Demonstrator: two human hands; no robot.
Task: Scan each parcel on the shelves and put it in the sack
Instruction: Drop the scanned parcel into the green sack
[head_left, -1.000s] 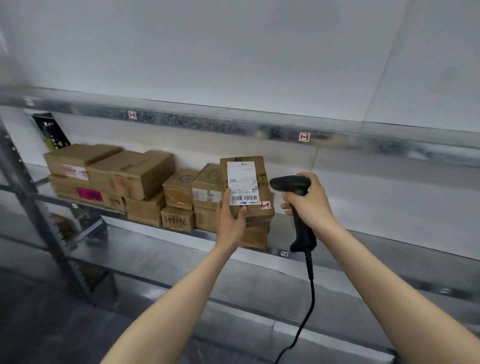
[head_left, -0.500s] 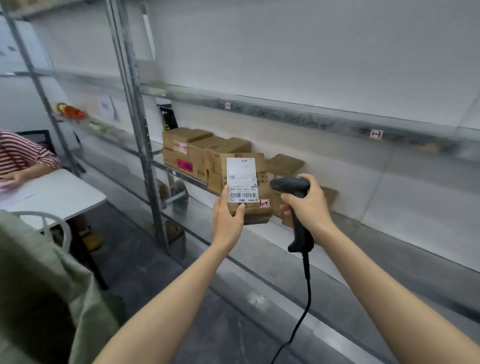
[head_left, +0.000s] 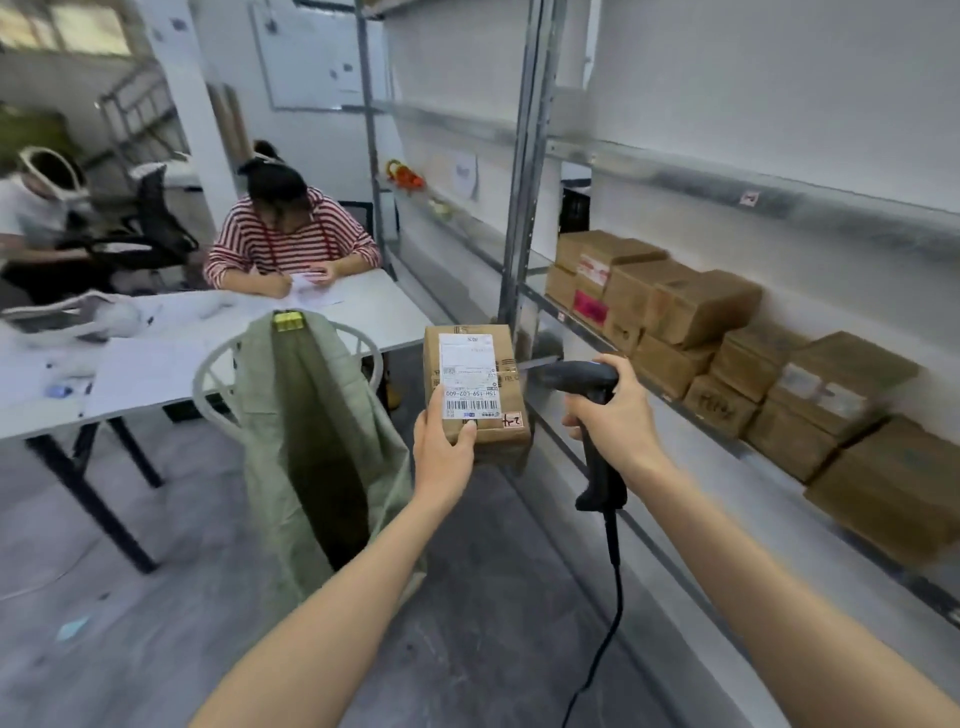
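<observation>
My left hand (head_left: 444, 449) grips a small brown parcel (head_left: 509, 397) from below, its white barcode label facing me. My right hand (head_left: 613, 413) holds a black corded scanner (head_left: 597, 431) just right of the parcel, its head pointing at it. An open green sack (head_left: 317, 441) hangs over a white chair, left of and below the parcel. Several brown parcels (head_left: 701, 312) are stacked on the metal shelf (head_left: 691, 415) at the right.
A white table (head_left: 363, 306) with papers stands behind the sack; a person in a striped top (head_left: 291, 244) sits at it, another person at far left. A steel shelf upright (head_left: 524, 171) rises behind the parcel. Grey floor lies below.
My view has swung left, away from the shelf. Both hands came along with parcel and scanner, and the sack and table are now in full view.
</observation>
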